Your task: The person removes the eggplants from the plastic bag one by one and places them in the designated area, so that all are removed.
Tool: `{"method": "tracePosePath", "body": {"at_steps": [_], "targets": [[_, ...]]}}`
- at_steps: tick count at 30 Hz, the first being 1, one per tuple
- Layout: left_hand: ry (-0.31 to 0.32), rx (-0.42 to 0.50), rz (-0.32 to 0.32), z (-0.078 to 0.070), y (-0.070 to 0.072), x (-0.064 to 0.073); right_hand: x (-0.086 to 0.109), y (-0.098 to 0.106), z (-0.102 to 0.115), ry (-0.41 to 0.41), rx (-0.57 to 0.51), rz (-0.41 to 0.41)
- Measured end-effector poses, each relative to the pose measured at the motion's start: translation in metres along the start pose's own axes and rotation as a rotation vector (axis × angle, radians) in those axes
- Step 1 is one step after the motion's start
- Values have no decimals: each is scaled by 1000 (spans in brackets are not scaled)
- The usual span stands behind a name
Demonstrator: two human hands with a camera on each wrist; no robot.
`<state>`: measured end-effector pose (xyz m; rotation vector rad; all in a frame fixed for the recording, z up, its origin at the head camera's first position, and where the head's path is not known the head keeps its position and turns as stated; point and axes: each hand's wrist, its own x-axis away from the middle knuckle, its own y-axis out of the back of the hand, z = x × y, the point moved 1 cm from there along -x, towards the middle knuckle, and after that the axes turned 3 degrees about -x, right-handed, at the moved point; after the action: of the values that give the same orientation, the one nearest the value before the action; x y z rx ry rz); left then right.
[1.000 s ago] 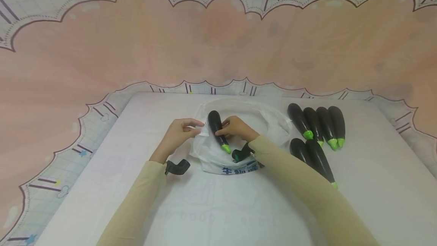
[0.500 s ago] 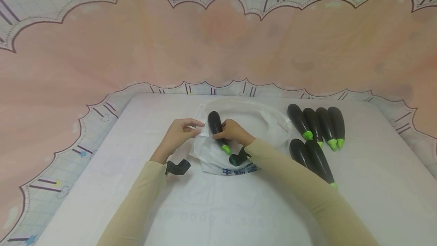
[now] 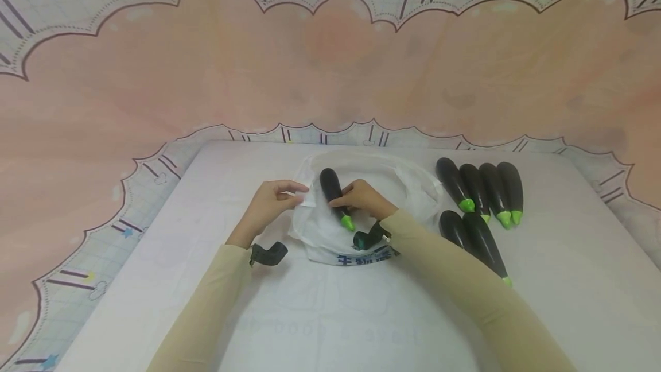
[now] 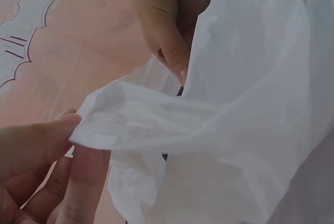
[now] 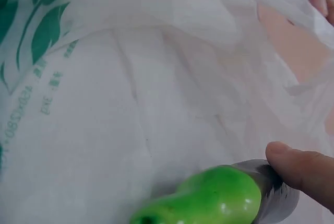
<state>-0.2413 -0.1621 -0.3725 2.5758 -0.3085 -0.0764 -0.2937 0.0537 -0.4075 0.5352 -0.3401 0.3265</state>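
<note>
A white plastic bag (image 3: pixel 310 228) with blue print lies spread on the table, its mouth held open. My left hand (image 3: pixel 269 205) pinches the bag's left edge between thumb and fingers; the pinched strip of bag (image 4: pixel 120 119) is stretched taut in the left wrist view. My right hand (image 3: pixel 364 200) grips a dark eggplant (image 3: pixel 330 183) by its middle, green stem end towards me. In the right wrist view, the eggplant's green stem end (image 5: pixel 219 192) is within the bag's opening, near its white film. Whether it touches the bag is unclear.
Several more eggplants (image 3: pixel 477 191) lie in a row right of the bag, and two others (image 3: pixel 482 245) sit nearer, partly behind my right sleeve. A patterned pink and white cloth (image 3: pixel 330 73) hangs behind the white table (image 3: pixel 320 314).
The eggplant and my right hand have shifted slightly to the right over the bag. My left hand keeps its place at the bag's edge.
</note>
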Motion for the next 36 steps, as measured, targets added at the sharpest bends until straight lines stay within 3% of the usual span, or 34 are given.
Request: {"method": "tracePosePath", "body": {"at_steps": [7,14,20,24,29,36], "targets": [[-16,5,0,0,-1,-1,-1,9,-9,-29,-182,61],[1,5,2,-1,-1,-1,-2,16,-15,-113,-415,158],[-6,-4,-2,-1,-1,-1,-1,23,-22,-127,-539,224],[-6,-5,-5,-1,-1,0,1,28,-26,-108,-642,301],[6,-20,-9,-1,-1,1,6,35,-31,-38,-695,394],[21,-25,-6,0,-1,0,14,45,-36,77,-648,373]]}}
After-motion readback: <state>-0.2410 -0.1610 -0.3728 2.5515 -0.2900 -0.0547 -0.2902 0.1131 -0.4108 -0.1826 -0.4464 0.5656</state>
